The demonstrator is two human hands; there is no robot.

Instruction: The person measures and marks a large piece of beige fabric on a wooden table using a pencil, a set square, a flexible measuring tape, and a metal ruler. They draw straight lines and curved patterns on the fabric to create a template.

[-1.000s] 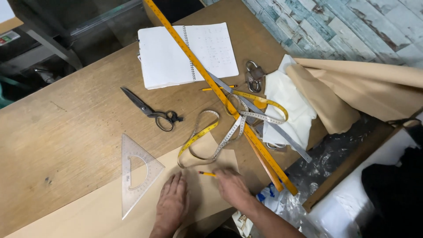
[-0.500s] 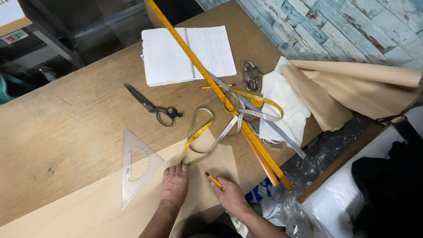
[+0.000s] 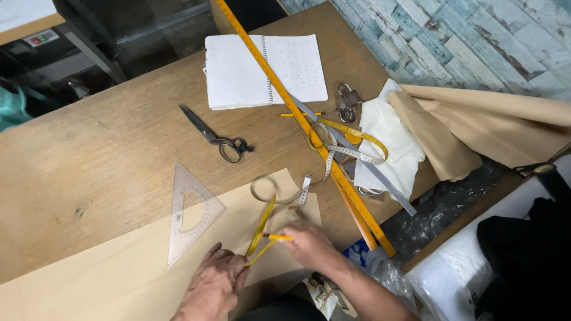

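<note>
- The left hand (image 3: 215, 284) lies palm down on the brown paper sheet (image 3: 107, 279), fingers loosely spread, its fingertips pinching one end of the yellow tape measure (image 3: 262, 229) against the paper.
- The right hand (image 3: 309, 244) is curled around a yellow pencil (image 3: 278, 237), tip pointing toward the left hand, and it also seems to grip the tape where it rises off the sheet; how firmly, I cannot tell.
- The tape runs from the hands up into a blurred loop near the sheet's upper edge, then on toward the long yellow ruler (image 3: 303, 125).
- As a judgement: a measuring step on the paper looks under way; no drawn lines or cuts show on the sheet, so marking and cutting appear not yet done.
- A clear set square (image 3: 189, 213) rests on the paper just beside the left hand.
- Black scissors (image 3: 217, 135) lie untouched on the wooden table (image 3: 89, 148), well apart from the hands.
- Farther off are an open spiral notebook (image 3: 264, 71), white cloth (image 3: 389, 142) and tan fabric (image 3: 476, 125).
</note>
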